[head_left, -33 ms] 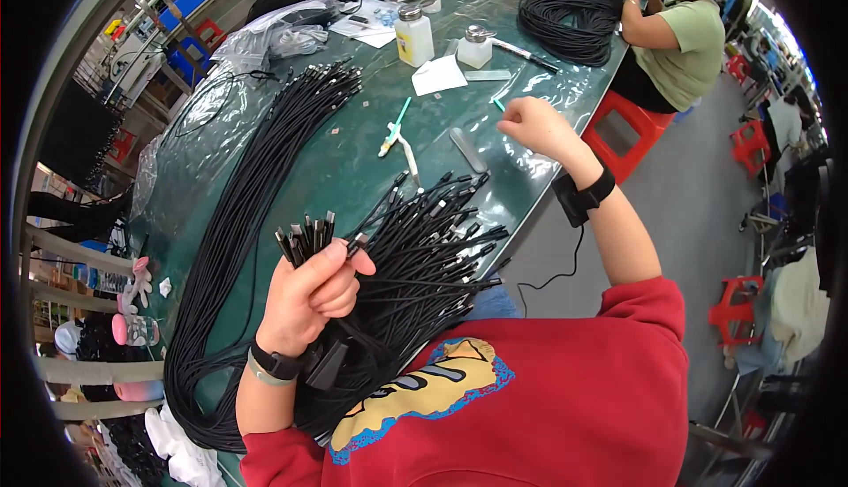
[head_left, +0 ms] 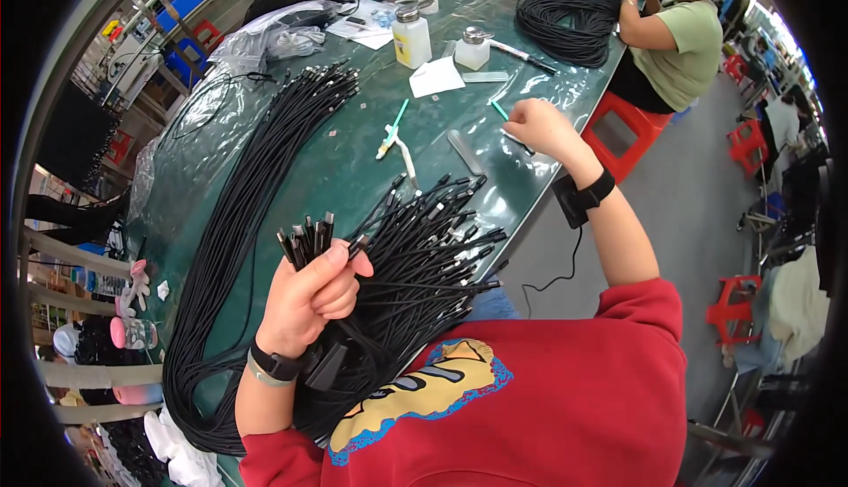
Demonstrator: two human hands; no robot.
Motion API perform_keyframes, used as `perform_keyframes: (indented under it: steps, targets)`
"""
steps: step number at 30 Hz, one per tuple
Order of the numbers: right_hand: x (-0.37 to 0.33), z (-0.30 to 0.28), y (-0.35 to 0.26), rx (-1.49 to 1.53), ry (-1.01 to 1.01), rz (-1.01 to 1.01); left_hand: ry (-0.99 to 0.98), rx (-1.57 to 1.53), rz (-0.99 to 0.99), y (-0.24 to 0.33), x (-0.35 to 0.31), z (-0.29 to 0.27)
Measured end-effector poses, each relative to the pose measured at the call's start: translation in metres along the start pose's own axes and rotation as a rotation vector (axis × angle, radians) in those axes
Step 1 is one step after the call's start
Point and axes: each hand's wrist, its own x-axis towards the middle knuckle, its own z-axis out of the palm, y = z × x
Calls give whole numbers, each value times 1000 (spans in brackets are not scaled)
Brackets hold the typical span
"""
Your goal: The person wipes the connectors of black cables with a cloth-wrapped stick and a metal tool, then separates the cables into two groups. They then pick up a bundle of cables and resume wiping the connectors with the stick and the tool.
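Note:
My left hand [head_left: 311, 297] is closed around a bunch of black cables, whose metal-tipped connectors [head_left: 306, 236] stick up above the fist. One connector [head_left: 357, 246] points out between thumb and forefinger. Over the table's right edge, my right hand [head_left: 545, 128] is closed in a pinch. A thin green stick [head_left: 499, 109] juts from its fingertips, and a small dark piece [head_left: 521, 143] shows just below them; whether the two are joined is unclear. Loose cable ends [head_left: 433, 240] fan out in front of me. A long bundle of black cables [head_left: 238, 187] curves along the left.
On the green table [head_left: 344, 147] lie a green-and-white stick [head_left: 394, 136], a flat grey strip [head_left: 465, 152] and white paper [head_left: 436, 77]. Two bottles [head_left: 412, 38] stand farther back near a coil of cables [head_left: 565, 23]. A co-worker [head_left: 685, 41] sits on a red stool [head_left: 625, 134].
My right hand has shifted slightly right. More of the green stick shows now, and the dark piece has come into sight under the fingers. The left hand keeps its hold.

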Motion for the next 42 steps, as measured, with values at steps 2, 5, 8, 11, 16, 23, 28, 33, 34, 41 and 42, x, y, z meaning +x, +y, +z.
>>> perform_keyframes:
  steps: [2,5,8,11,16,23,28,33,34,41,42]
  targets:
    - [6,1,16,-76,54,183,-41,-19,-24,-1,6,-6]
    - [11,14,36,-230,-8,194,283,125,157,-4,15,-9]
    - [17,16,38,-216,-123,156,409,192,241,-10,22,-16]
    - [10,1,22,-176,-226,149,467,214,272,-12,22,-24]
    - [19,8,22,-303,-329,149,440,137,243,-11,22,-43]
    - [25,8,-25,377,-342,147,393,58,245,-13,21,-53]
    - [-2,34,-135,1429,-546,125,416,134,270,-15,8,-47]
    - [-12,63,-178,1681,-765,91,436,214,248,-15,6,-40]
    - [-12,67,-181,1658,-755,77,442,218,247,-14,6,-41]
    - [-11,78,-180,1606,-672,70,477,213,226,-14,7,-44]
    - [-11,77,-181,1627,-637,45,478,214,221,-14,8,-45]
